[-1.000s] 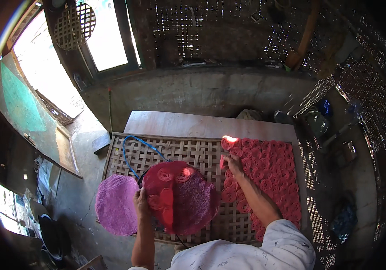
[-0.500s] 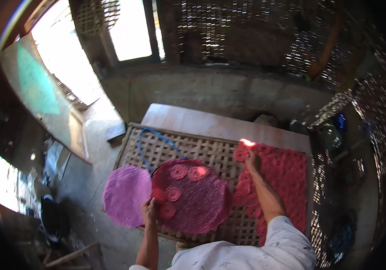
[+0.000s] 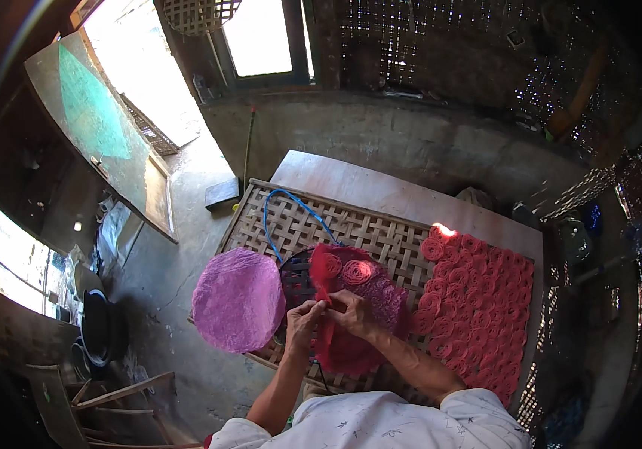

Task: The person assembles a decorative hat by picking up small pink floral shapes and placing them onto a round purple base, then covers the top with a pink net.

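Observation:
At the left part of a round, dark basket (image 3: 298, 280), my left hand (image 3: 304, 322) and my right hand (image 3: 354, 314) meet with fingers pinched. Between them is a thin, bright red sheet-like piece (image 3: 324, 299), its exact kind unclear. A magenta grainy sheet (image 3: 384, 299) covers the basket's right part, and its left edge is lifted or folded back. Two red coiled rosettes (image 3: 358, 272) lie on it. Left of the basket rests a flat lilac disc (image 3: 238, 299) with a rough surface. Many similar red rosettes (image 3: 478, 307) lie in close rows at the right.
Everything lies on a woven bamboo rack (image 3: 381, 224) with a pale board (image 3: 366, 183) behind it. A blue cord (image 3: 302, 198) loops across the rack. A low wall (image 3: 336, 131) runs behind, a door (image 3: 104, 127) leans left, and wooden sticks (image 3: 123, 396) stand lower left.
My right hand has come left from the rosettes to meet my left hand at the basket. The magenta sheet's left side is now pulled up, baring dark basket. The view has shifted.

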A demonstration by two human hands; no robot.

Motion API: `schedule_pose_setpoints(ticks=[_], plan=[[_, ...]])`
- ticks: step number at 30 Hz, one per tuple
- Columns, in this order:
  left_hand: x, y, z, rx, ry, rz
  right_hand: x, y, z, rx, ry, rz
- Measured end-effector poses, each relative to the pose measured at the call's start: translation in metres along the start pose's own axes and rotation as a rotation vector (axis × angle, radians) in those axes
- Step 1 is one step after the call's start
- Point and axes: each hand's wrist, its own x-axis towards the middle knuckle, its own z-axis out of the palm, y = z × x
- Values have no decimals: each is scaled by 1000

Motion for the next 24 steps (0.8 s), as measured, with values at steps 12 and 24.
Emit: schedule_pose_setpoints(ticks=[12,24], plan=[[18,-18,-34,-160,121,89,1,66,-30,1031,-2,546],[36,-77,-92,81,376,35,16,124,-118,989,231,617]])
